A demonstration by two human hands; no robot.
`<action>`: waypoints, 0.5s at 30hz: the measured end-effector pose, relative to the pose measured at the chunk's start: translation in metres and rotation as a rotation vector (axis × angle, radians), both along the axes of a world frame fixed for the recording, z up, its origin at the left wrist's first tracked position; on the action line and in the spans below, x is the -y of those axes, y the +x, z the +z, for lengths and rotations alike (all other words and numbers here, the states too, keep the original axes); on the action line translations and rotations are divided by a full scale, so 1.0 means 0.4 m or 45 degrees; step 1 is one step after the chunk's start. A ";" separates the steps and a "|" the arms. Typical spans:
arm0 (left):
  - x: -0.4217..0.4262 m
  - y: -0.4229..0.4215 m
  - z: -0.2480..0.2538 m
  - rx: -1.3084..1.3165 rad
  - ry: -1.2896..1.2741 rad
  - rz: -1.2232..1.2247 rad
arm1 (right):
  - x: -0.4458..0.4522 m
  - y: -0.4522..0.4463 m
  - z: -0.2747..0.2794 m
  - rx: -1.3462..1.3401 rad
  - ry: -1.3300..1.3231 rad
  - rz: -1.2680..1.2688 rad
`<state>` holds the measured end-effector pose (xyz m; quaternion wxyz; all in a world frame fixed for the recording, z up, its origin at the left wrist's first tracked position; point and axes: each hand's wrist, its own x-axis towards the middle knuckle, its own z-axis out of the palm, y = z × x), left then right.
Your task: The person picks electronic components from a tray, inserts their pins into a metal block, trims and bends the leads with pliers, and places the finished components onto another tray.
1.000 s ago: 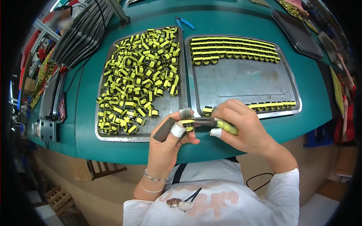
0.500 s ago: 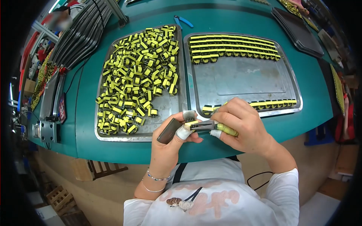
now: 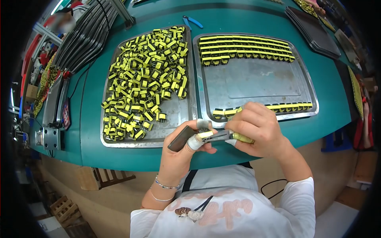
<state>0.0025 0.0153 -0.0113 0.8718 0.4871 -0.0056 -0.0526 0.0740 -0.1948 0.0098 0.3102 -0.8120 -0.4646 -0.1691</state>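
Between taped fingertips, my left hand [image 3: 184, 143] holds a yellow and black component [image 3: 205, 134]; a dark flat block [image 3: 181, 138] also lies in its grip, against the palm. My right hand [image 3: 260, 129] is closed round pliers [image 3: 222, 136] with yellow-wrapped handles, and their jaws touch the component. To the left, a metal tray [image 3: 173, 112] bears a loose heap of similar components [image 3: 147, 79]. Behind my right hand is a second tray [image 3: 262, 81], with neat rows of components [image 3: 246, 47] along its far side and one row [image 3: 287, 107] along its near edge, partly covered by my fingers.
Blue-handled cutters [image 3: 193, 22] lie beyond the trays on the green table [image 3: 222, 16]. Stacked dark trays [image 3: 85, 35] stand at the far left, with more [image 3: 313, 33] at the far right. A metal clamp [image 3: 50, 137] sits at the left edge. Other people are partly visible.
Both hands have shifted slightly right and nearer my body. The held component and the plier jaws have turned to a more slanted angle.
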 end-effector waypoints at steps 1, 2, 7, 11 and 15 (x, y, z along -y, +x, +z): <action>0.002 -0.001 0.000 0.007 -0.007 0.027 | -0.002 -0.005 -0.002 -0.042 0.020 -0.022; 0.000 -0.001 -0.001 0.018 0.015 0.046 | -0.003 -0.010 -0.003 -0.084 0.041 -0.043; 0.006 0.003 0.002 0.037 0.063 0.117 | -0.001 -0.023 -0.001 -0.142 0.041 -0.084; 0.018 -0.003 0.002 0.124 0.189 0.217 | -0.006 -0.036 -0.009 -0.109 0.053 -0.136; 0.020 -0.009 -0.006 0.211 0.238 0.218 | -0.008 -0.048 -0.028 -0.040 0.022 -0.190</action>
